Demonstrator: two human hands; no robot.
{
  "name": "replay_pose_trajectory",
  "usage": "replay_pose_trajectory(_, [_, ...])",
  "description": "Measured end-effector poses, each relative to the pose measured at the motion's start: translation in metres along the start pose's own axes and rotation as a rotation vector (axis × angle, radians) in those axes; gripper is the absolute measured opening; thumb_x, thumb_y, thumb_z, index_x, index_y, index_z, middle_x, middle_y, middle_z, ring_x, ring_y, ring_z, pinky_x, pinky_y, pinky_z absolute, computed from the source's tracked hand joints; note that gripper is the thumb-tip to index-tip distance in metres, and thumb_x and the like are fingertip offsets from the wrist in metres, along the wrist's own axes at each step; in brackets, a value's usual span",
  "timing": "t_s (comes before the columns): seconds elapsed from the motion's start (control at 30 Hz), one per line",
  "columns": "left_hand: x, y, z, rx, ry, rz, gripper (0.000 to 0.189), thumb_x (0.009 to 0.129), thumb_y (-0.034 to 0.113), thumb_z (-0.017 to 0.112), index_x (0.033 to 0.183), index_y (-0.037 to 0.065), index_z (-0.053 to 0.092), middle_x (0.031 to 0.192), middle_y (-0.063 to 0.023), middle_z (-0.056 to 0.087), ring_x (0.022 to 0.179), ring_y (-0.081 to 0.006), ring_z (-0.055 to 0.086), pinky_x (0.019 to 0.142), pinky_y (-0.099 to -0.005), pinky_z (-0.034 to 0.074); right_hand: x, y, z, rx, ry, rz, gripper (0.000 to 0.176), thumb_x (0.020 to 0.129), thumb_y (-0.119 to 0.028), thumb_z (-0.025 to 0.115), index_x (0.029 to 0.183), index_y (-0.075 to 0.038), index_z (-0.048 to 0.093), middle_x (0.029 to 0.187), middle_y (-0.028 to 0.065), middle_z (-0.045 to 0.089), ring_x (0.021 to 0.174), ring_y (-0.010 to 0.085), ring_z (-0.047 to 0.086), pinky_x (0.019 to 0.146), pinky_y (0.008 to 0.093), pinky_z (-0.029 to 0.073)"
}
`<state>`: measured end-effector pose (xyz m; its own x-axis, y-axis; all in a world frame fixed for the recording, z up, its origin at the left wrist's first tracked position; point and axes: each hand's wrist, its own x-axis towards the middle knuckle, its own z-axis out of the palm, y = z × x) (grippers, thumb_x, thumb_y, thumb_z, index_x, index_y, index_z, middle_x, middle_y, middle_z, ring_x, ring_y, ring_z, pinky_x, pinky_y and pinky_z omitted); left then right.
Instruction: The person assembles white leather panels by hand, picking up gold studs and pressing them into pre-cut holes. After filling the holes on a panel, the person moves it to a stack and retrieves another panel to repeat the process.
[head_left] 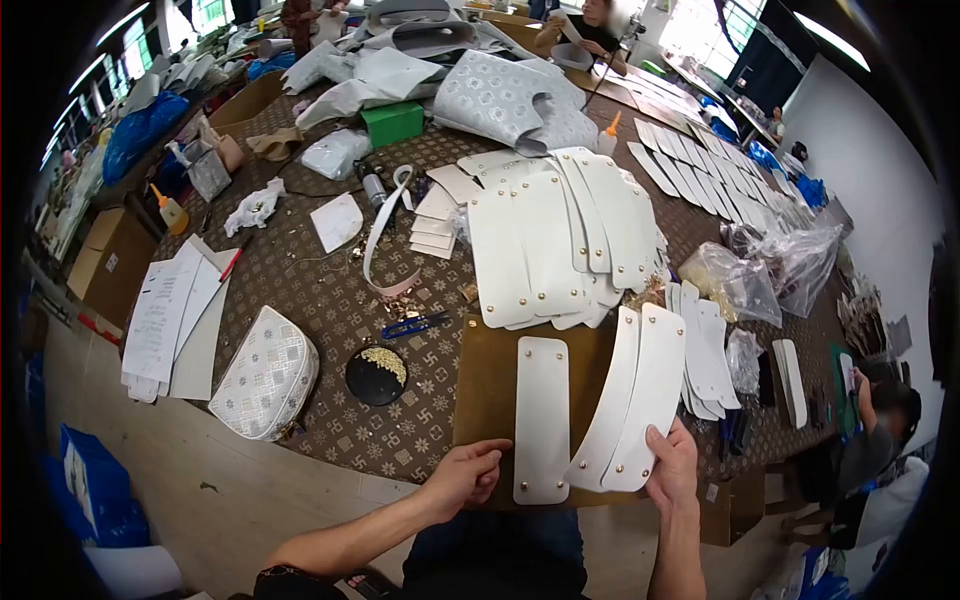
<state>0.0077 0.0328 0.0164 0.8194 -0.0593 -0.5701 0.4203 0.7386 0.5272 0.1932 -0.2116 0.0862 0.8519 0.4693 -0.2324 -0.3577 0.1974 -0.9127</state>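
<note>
Head view: one white strip (542, 420) is lying flat on the brown board (483, 385), near the person.
Metal studs (619, 468): for good handling, the person should be holding strips by their edges, so studs are not scratching white faces.
Right hand (675, 465): it is gripping two fanned strips (648, 400) near their lower ends, thumb on top.
Left hand (460, 485): it is resting half curled beside the flat strip; whether it is touching or pinching anything, I cannot tell.
</note>
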Motion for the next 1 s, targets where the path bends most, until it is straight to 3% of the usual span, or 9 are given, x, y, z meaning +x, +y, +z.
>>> replay_pose_trajectory(0.1, [0.004,-0.002,0.002,-0.014,-0.020,-0.039,0.043,0.113,0.021,0.045,0.152,0.005,0.044,0.072,0.0043,0.043,0.058,-0.0058,0.036,0.049,-0.0231,0.030,0.009,0.035,0.015,-0.195,-0.031,0.066,0.035,0.097,0.000,0.064,0.131,0.006,0.059,0.120,0.0148,0.072,0.103,0.0188,0.070,0.093,0.0344,0.055])
replay_pose_trajectory(0.2, [0.003,-0.002,0.011,-0.019,0.041,-0.018,0.041,0.112,0.020,0.046,0.150,0.005,0.049,0.071,0.0043,0.044,0.056,-0.0063,0.035,0.050,-0.0229,0.030,0.013,0.064,0.025,-0.830,0.031,0.017,0.033,0.090,-0.004,0.069,0.121,0.006,0.063,0.109,0.0147,0.073,0.096,0.0203,0.068,0.088,0.0346,0.053])
replay_pose_trajectory(0.27, [0.007,-0.011,0.010,-0.014,0.011,0.032,0.040,0.111,0.020,0.046,0.148,0.004,0.051,0.071,0.0043,0.045,0.056,-0.0067,0.037,0.050,-0.0237,0.031,0.008,0.051,0.056,-0.789,0.013,-0.013,0.034,0.088,-0.006,0.070,0.119,0.007,0.063,0.106,0.0160,0.072,0.096,0.0225,0.068,0.088,0.0358,0.053])
replay_pose_trajectory(0.37, [0.020,-0.024,0.015,0.013,0.049,0.101,0.042,0.110,0.022,0.046,0.148,0.004,0.051,0.074,0.0039,0.048,0.059,-0.0068,0.042,0.052,-0.0243,0.035,0.028,0.083,0.011,-0.884,-0.162,-0.263,0.039,0.086,-0.004,0.069,0.122,0.007,0.061,0.111,0.0162,0.070,0.096,0.0233,0.069,0.087,0.0362,0.054])
replay_pose_trajectory(0.5, [0.024,-0.028,0.020,0.145,0.076,0.176,0.043,0.110,0.024,0.047,0.148,0.004,0.052,0.080,0.0028,0.052,0.065,-0.0065,0.047,0.055,-0.0245,0.040,0.082,0.077,0.049,-0.784,-0.430,-0.245,0.039,0.086,-0.004,0.068,0.123,0.007,0.061,0.112,0.0162,0.070,0.097,0.0234,0.069,0.087,0.0362,0.054])
replay_pose_trajectory(0.77, [0.038,-0.046,0.005,-0.049,-0.053,0.147,0.044,0.111,0.024,0.045,0.150,0.003,0.047,0.076,0.0037,0.046,0.064,-0.0072,0.045,0.055,-0.0251,0.039,0.118,0.012,0.091,-0.544,-0.609,-0.177,0.042,0.085,-0.004,0.067,0.125,0.007,0.060,0.114,0.0161,0.070,0.098,0.0239,0.070,0.087,0.0363,0.056])
replay_pose_trajectory(0.87, [0.037,-0.045,0.005,-0.097,-0.042,0.131,0.042,0.111,0.022,0.045,0.150,0.008,0.047,0.074,0.0032,0.047,0.062,-0.0082,0.044,0.053,-0.0253,0.038,0.124,-0.020,0.100,-0.464,-0.600,-0.153,0.043,0.085,-0.004,0.066,0.126,0.007,0.059,0.115,0.0161,0.070,0.098,0.0241,0.070,0.087,0.0363,0.056])
replay_pose_trajectory(0.97, [0.026,-0.032,0.014,-0.181,0.010,0.098,0.042,0.113,0.021,0.043,0.152,0.005,0.043,0.074,0.0032,0.043,0.060,-0.0077,0.038,0.053,-0.0239,0.033,0.096,-0.076,0.060,-0.414,-0.368,-0.172,0.044,0.084,-0.003,0.066,0.126,0.007,0.059,0.116,0.0160,0.070,0.099,0.0243,0.070,0.087,0.0363,0.057])
replay_pose_trajectory(1.0, [0.023,-0.027,0.015,-0.190,0.019,0.055,0.042,0.113,0.020,0.043,0.153,0.006,0.042,0.074,0.0031,0.042,0.060,-0.0078,0.036,0.053,-0.0237,0.032,0.118,-0.086,0.075,-0.417,-0.312,-0.221,0.049,0.083,-0.004,0.063,0.131,0.007,0.057,0.117,0.0155,0.070,0.100,0.0244,0.072,0.087,0.0364,0.059])
